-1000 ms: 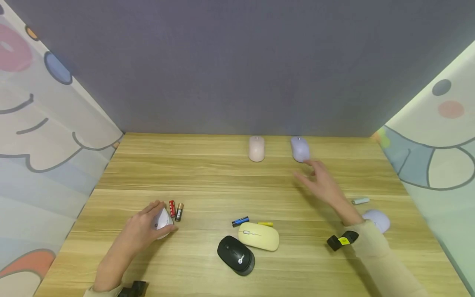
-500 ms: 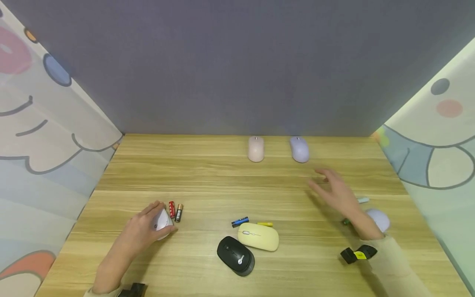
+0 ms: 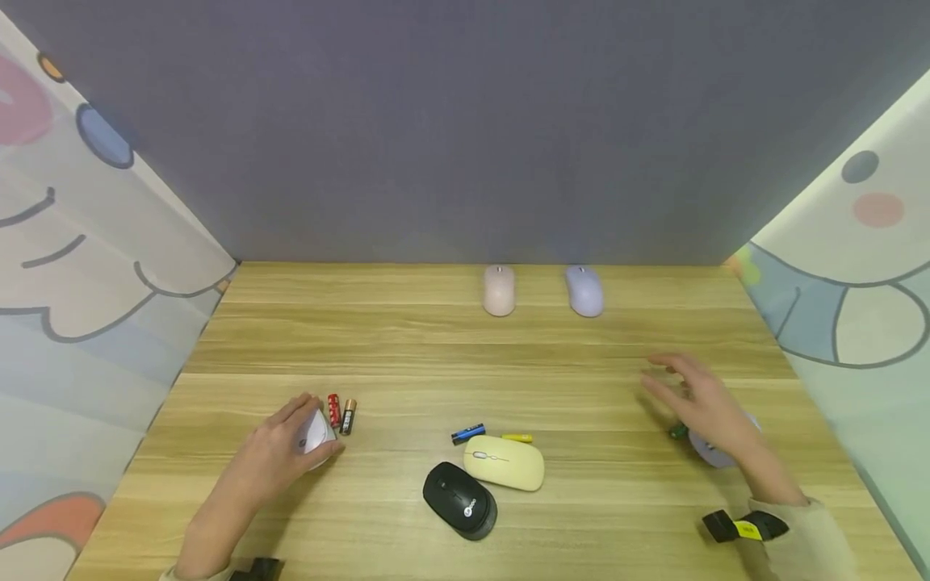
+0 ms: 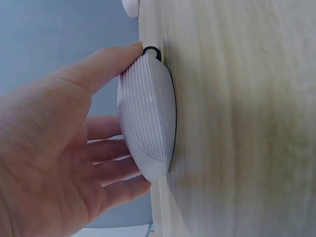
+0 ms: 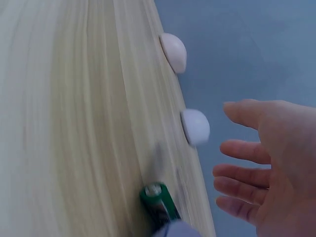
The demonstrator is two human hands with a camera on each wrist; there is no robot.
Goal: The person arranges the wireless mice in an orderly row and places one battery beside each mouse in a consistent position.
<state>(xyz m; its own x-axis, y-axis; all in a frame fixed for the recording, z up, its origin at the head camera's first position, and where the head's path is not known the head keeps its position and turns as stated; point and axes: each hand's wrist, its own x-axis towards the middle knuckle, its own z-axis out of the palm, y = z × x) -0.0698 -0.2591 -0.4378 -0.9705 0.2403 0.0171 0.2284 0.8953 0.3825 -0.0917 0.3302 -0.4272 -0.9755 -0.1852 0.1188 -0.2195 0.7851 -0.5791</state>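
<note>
My left hand (image 3: 272,452) grips a white computer mouse (image 3: 316,432) on the wooden table. In the left wrist view the thumb and fingers span the mouse (image 4: 145,113) from end to end. Close by lie a red battery (image 3: 334,410) and a black battery with a copper-coloured end (image 3: 349,417). My right hand (image 3: 705,407) hovers with fingers apart and holds nothing. Under it is a pale purple mouse (image 3: 708,452), partly hidden by the hand and wrist. Beside that mouse lies a green battery (image 3: 679,431), seen larger in the right wrist view.
A yellow mouse (image 3: 504,463) and a black mouse (image 3: 460,501) sit at the middle front, with a blue battery (image 3: 468,434) and a yellow battery (image 3: 517,437) behind them. Near the grey back panel (image 3: 465,129) stand a pink mouse (image 3: 499,290) and another purple mouse (image 3: 584,291).
My right hand has moved away from the purple mouse at the back, toward the right and nearer to me, over the right-hand mouse. My left hand stays on the white mouse.
</note>
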